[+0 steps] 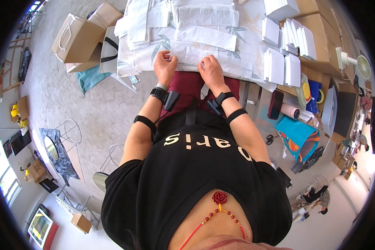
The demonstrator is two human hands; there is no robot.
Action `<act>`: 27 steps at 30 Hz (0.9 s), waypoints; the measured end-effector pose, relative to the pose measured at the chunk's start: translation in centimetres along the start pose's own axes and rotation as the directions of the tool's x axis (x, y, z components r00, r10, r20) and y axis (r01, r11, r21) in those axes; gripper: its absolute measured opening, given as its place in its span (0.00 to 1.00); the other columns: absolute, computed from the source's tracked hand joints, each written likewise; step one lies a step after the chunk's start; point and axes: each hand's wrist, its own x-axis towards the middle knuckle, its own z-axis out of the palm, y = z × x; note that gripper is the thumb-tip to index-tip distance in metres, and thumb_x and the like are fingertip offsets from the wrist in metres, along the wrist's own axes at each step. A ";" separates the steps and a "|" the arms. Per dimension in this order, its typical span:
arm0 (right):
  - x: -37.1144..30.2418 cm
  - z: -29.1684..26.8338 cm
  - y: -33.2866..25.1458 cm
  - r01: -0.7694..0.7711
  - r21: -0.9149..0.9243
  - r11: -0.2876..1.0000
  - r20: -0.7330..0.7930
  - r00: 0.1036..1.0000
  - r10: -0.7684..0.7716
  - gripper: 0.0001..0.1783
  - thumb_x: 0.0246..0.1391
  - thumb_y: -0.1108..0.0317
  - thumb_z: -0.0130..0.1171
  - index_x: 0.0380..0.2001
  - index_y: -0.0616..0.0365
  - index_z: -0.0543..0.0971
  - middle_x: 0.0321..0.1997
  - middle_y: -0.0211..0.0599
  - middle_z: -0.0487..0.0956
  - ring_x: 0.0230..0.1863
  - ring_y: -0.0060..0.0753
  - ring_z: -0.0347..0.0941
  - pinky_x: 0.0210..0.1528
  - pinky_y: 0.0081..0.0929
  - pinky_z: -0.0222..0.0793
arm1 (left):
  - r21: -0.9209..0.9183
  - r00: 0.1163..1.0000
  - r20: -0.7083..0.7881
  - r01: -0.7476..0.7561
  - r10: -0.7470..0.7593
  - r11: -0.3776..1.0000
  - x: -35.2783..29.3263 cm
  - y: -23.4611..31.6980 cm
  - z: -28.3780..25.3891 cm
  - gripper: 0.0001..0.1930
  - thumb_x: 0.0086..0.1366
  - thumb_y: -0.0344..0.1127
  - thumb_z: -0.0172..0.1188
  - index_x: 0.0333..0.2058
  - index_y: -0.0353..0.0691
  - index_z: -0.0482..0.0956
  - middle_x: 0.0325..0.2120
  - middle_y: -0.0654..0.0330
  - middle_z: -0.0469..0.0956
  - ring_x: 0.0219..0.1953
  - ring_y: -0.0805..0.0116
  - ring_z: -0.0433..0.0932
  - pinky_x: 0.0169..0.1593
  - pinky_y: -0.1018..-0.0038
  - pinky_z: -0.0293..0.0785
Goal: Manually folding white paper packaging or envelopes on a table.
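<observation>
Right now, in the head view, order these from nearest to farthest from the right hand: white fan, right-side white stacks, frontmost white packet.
From the right hand:
1. Frontmost white packet, at its fingertips.
2. Right-side white stacks, further right.
3. White fan, far right.

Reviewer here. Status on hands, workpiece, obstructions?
Left hand and right hand at flat white piece, grip unclear. Piece lies along table's near edge. White stacks just beyond.
</observation>
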 end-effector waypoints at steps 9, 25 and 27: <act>0.0 -0.3 1.0 0.007 0.101 0.995 -0.017 1.000 -0.005 0.18 0.53 0.75 0.66 0.49 0.59 0.81 0.46 0.43 0.76 0.48 0.48 0.75 0.53 0.41 0.74 | -0.109 0.995 0.033 0.097 -0.094 0.989 -0.3 1.3 -0.2 0.16 0.62 0.30 0.68 0.46 0.29 0.77 0.33 0.58 0.80 0.26 0.74 0.81 0.29 0.77 0.79; -0.1 -0.4 2.1 -0.054 -0.081 0.995 0.026 0.998 0.056 0.27 0.51 0.61 0.71 0.57 0.45 0.81 0.46 0.32 0.77 0.52 0.40 0.72 0.54 0.42 0.63 | -0.585 0.820 0.557 0.500 -0.131 0.639 -0.7 4.1 1.4 0.07 0.69 0.31 0.59 0.44 0.38 0.77 0.41 0.59 0.81 0.43 0.64 0.82 0.54 0.67 0.77; 0.0 -0.4 2.1 -0.052 -0.074 0.996 0.016 0.998 0.053 0.28 0.50 0.61 0.72 0.56 0.45 0.81 0.46 0.32 0.77 0.52 0.40 0.72 0.53 0.42 0.63 | -0.605 0.813 0.570 0.513 -0.118 0.609 -0.6 4.1 1.7 0.08 0.69 0.32 0.59 0.44 0.38 0.77 0.42 0.56 0.81 0.43 0.62 0.82 0.56 0.64 0.78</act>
